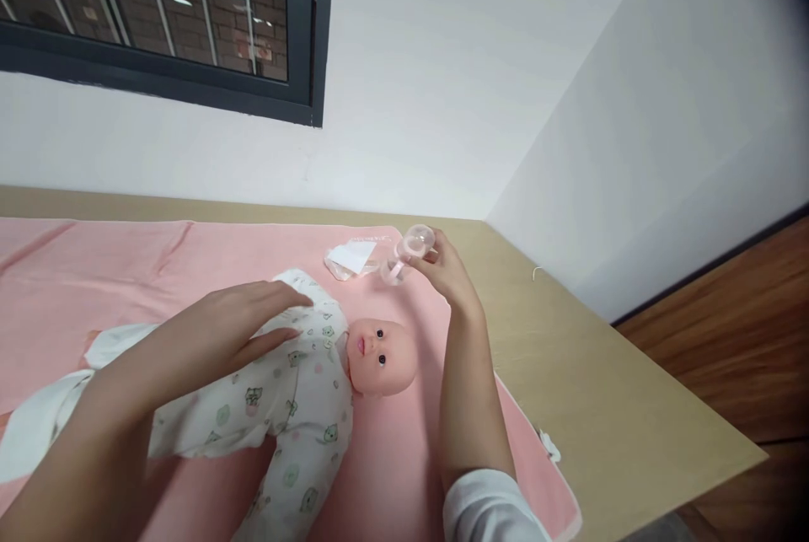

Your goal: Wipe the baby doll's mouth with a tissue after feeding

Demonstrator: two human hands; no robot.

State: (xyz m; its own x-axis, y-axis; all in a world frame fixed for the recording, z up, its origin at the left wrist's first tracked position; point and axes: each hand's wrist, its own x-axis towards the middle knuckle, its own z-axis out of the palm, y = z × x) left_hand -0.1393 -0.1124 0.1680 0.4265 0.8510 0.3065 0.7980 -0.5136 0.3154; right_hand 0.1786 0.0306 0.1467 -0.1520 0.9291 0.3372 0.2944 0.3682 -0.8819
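Observation:
A baby doll in a white printed outfit lies face up on a pink cloth, its head toward the right. Over its chest, my left hand is held flat with the fingers stretched out and nothing in them. Whether that palm touches the outfit I cannot tell. Beyond the doll's head, my right hand grips what looks like a small clear baby bottle, tilted above the cloth. Part of the bottle is hidden behind my fingers. Near its lower end lies a crumpled clear plastic wrapper with white paper.
The pink cloth covers much of a wooden table. A small white item rests by the cloth's right edge. Behind the table is a white wall with a dark-framed window. Brown wood panelling stands at the right.

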